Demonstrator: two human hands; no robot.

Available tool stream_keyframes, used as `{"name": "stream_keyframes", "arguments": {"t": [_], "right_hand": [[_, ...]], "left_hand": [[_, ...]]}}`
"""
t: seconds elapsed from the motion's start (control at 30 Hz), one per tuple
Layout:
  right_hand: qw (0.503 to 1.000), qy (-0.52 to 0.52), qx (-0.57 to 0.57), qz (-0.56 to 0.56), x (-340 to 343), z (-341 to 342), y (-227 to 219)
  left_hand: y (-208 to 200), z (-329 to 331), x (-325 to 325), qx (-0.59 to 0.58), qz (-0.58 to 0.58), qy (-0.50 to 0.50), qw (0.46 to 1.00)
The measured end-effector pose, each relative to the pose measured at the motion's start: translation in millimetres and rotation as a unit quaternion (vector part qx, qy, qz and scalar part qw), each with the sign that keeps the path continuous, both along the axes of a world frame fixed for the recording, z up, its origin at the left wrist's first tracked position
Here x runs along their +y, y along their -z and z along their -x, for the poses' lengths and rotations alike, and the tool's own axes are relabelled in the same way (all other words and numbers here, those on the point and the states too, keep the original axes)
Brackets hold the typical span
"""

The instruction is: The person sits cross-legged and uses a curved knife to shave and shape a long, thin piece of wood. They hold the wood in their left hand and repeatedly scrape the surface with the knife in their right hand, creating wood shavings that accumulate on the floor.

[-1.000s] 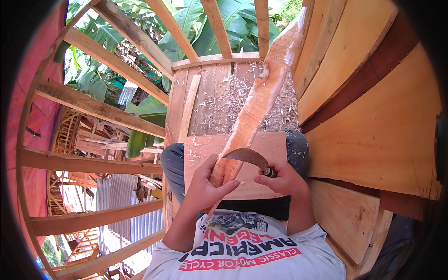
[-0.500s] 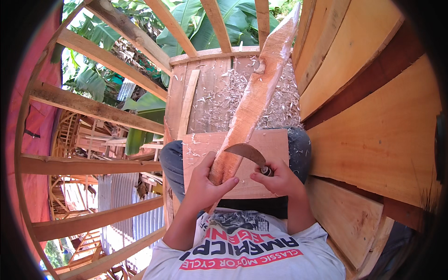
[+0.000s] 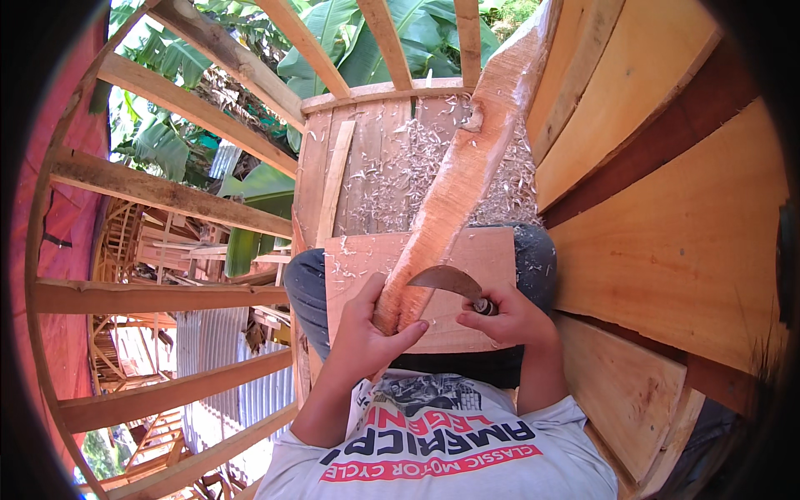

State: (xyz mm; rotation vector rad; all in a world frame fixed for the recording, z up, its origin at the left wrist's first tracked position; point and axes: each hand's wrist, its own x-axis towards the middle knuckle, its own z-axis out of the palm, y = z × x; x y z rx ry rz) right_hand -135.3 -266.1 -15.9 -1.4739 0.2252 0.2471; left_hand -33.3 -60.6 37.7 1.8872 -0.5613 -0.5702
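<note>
My left hand [image 3: 367,327] grips the near end of a long, rough-cut piece of wood [image 3: 457,179], its thumb lying across the face. The wood slants up and away to the right, with a notch partway along its left edge. In my right hand [image 3: 506,317] is a curved knife [image 3: 447,280] with a short dark handle; the fingers are closed round the handle. The hooked blade lies over the wood's near part, pointing left; whether its edge touches the wood I cannot tell. Under both rests a flat board [image 3: 358,252] across my lap.
Curly wood shavings [image 3: 400,171] litter the plank floor ahead, where a loose thin strip [image 3: 336,179] lies. A slatted wooden railing [image 3: 167,187] runs along the left and front. Wide planks [image 3: 658,242] form a wall close on the right. Banana leaves [image 3: 358,50] hang beyond the railing.
The wood's far end has swung right, toward the plank wall. My right hand and the knife have shifted slightly right and down; my left hand keeps its grip in nearly the same place.
</note>
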Motion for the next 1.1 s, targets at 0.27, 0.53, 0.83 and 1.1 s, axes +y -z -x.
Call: {"name": "stream_keyframes", "arguments": {"t": [0.27, 0.53, 0.83, 1.1], "right_hand": [[0.986, 0.116, -0.018, 0.12, -4, 0, -6], [0.869, 0.417, -0.147, 0.223, 11, -6, 12], [0.969, 0.191, -0.096, 0.125, -6, 7, -7], [0.97, 0.19, -0.047, 0.144, -4, 1, -2]], "left_hand": [[-6, 8, 0, -0.013, -0.005, -0.001, 1.0], [-7, 12, -9, 0.047, 0.029, 0.005, 0.998], [-2, 11, -15, 0.015, 0.008, 0.021, 1.0], [-12, 14, -21, -0.026, -0.021, 0.032, 0.999]]}}
